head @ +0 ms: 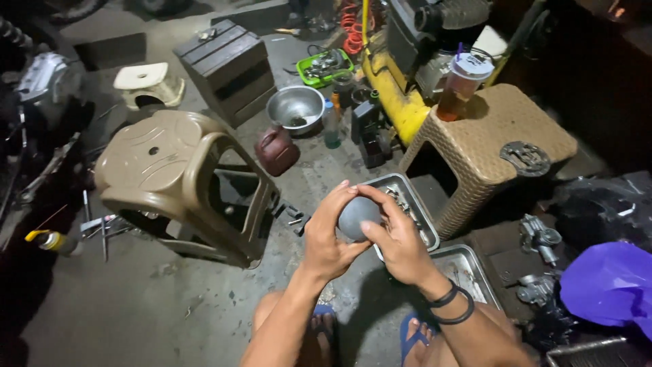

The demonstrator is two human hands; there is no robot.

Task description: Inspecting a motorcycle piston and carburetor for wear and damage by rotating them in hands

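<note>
A grimy concrete floor (170, 306) spreads under me, crowded with workshop clutter, and I sit low with my knees up and my blue sandals showing. Both my hands are wrapped around a grey rounded part (358, 216), held up in front of me above the metal trays: my left hand (328, 239) cups it from the left with the fingers curled over the top, and my right hand (397, 239) closes on it from the right, thumb across the front. I judge I am turning it over to inspect or work it loose; the next move would call for a firm two-handed grip and a twist or a closer look, since the part is smooth.

Counting around me: two metal trays (407, 204), one with small parts in it; two tan plastic stools, one tipped on its side (180, 183) and one woven-pattern stool (489, 149) upright; one steel bowl (295, 107); one dark red jug (276, 149); one lidded drink cup (464, 83) on the upright stool; one green tray (324, 66); one purple bag (608, 282).
</note>
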